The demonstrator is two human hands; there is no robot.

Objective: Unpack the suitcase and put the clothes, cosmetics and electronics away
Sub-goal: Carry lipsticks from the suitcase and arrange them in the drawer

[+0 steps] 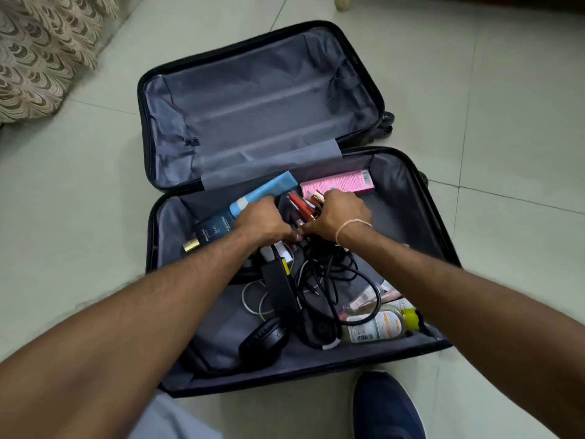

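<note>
Inside the suitcase [408, 172], lipstick tubes [300, 204] are gathered between both hands; left hand [259, 221] and right hand [340, 217] are curled round the bundle. Long axes run away from the fingers, toward the pink box [338, 182].

On the dark blue perfume box [215, 228], the letters "SKAI" could perhaps be made out, with smaller unreadable print beside them. A barcode was seen on the clear bottle [376, 327], its digits too small to read.
</note>
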